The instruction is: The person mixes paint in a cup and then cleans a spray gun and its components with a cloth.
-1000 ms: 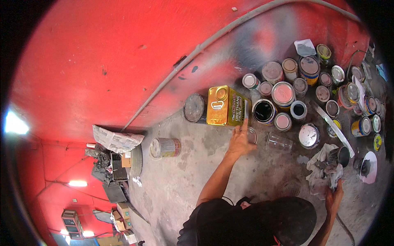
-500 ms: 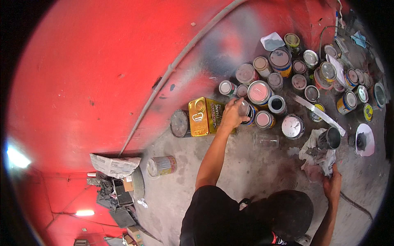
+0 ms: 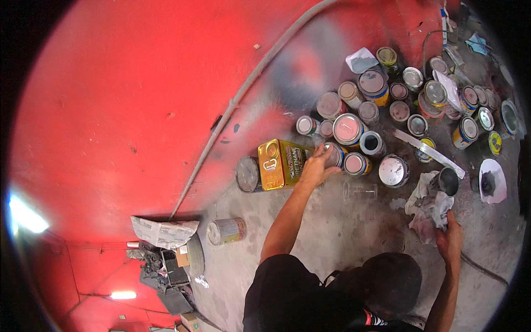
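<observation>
Our left hand (image 3: 314,170) curls round a can lid (image 3: 335,156) beside the gold tin (image 3: 272,167); our right hand (image 3: 451,237) grips a crumpled grey cloth (image 3: 423,203) near a dark cup (image 3: 447,182). We likely do best keeping the lid level under even finger pressure.

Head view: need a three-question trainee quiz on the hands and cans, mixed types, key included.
1. What do the fingers of the left hand touch?
2. True or false: the right hand is empty and touches nothing.
3. The top of the rectangular metal can just left of the left hand is mainly: A) white; B) gold; C) blue.

Key:
1. A round grey metal lid.
2. False; it holds a crumpled grey-white cloth or sheet.
3. B.
</observation>
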`<action>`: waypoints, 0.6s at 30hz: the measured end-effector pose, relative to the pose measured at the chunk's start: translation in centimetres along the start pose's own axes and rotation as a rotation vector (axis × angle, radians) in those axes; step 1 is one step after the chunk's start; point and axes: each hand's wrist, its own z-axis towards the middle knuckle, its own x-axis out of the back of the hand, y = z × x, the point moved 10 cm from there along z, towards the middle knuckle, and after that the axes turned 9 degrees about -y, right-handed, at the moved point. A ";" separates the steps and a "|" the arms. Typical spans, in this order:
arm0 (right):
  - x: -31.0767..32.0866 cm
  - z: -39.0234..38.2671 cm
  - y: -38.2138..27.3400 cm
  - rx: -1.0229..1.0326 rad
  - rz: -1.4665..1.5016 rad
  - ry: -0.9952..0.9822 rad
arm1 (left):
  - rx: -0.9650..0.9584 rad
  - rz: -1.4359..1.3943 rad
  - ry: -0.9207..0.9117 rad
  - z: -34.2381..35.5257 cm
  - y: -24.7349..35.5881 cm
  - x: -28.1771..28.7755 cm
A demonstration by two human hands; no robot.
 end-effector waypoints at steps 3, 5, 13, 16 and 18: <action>0.2 0.1 -0.7 0.040 0.038 0.021 | -0.019 0.166 -0.087 0.7 0.2 0.1; 0.5 -0.1 0.0 0.031 0.068 0.036 | 0.017 0.344 -0.168 2.5 0.4 1.0; 1.8 -0.7 0.9 0.018 0.116 0.068 | -0.137 0.194 -0.244 11.3 6.9 1.3; 2.0 -0.8 1.0 -0.021 0.101 0.075 | -0.210 0.159 -0.200 12.0 6.4 1.1; 1.7 -0.6 1.6 -0.016 0.152 0.101 | -0.238 0.223 -0.123 11.6 6.2 1.1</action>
